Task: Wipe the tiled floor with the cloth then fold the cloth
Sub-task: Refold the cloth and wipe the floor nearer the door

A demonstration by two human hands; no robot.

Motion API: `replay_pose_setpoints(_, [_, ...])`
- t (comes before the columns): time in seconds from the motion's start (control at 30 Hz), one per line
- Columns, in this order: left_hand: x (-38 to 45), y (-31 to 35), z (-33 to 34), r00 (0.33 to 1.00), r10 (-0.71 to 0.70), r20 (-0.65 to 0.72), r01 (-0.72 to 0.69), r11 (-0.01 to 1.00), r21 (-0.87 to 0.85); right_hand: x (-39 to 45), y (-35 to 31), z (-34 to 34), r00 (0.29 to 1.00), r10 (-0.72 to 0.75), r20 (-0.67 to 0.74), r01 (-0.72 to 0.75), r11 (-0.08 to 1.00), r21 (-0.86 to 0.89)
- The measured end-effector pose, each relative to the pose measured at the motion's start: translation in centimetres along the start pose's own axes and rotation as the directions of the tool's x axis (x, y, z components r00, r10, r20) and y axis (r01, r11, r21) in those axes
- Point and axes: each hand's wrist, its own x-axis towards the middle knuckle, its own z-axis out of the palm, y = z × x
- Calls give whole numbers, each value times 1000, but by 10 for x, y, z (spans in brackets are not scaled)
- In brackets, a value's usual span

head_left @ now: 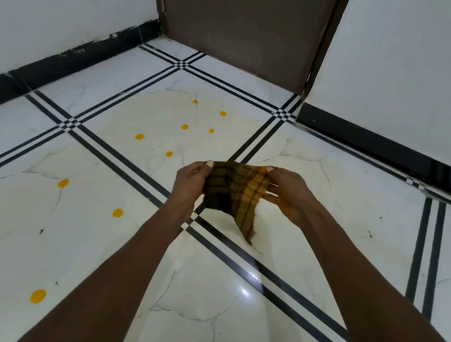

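Two hands are holding one cloth in the air, above the floor and clear of it. Working from the left of my view: I am noting orange spots (38,296) dotted across the pale tiles on the left side and further up toward the middle, lying in a yellowish smear, so I judge the wiping unfinished, or not begun.

Next, I am holding my left hand (190,185) on the left edge of the cloth (231,192), thumb on top and fingers curled behind, pinching the fabric. The cloth is a small dark brown and mustard checked piece, stretched between both hands along its top edge, with a frayed corner hanging down to the right of centre. It is touching nothing but the hands.

My right hand (289,196) is pinching the opposite edge, thumb over the top, fingers tucked under the fabric.

Further right, the tiled floor (340,212) is running on with black double lines to a black skirting (390,146), with a brown door (244,24) closed at the far corner.

In my judgement the step in hand is readying the cloth, spreading it out. The next move is calling for lowering it onto the spotted tiles at left and pressing flat; folding looks premature while those spots are showing.
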Motion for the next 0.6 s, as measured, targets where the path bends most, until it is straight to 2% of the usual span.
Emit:
replay_pose_setpoints(0.1, [4, 18, -2, 999, -21, -48, 21, 1000, -12, 3, -8, -8, 997, -5, -71, 0, 998, -70])
replay_pose_setpoints(0.2, [4, 32, 0, 999, 12, -53, -14, 999, -39, 1, -17, -9, 998, -26, -54, 19, 992, -128])
replay_pose_setpoints(0.27, [5, 38, 0, 998, 42, -49, -44, 998, -41, 0, -22, -9, 999, -42, 2, 42, 989, -140])
replay_pose_setpoints(0.37, [6, 42, -2, 997, 73, -12, -73, 997, -23, 1, -29, -11, 987, -77, 143, 115, 952, -284])
replay_pose_setpoints(0.47, [5, 42, -4, 986, 160, 45, -163, 982, 93, 2, -35, -12, 971, -94, 218, 195, 841, -505])
replay_pose_setpoints(0.6, [7, 38, -7, 973, 231, 28, -232, 965, 122, 4, -41, -6, 949, -191, 251, 315, 568, -760])
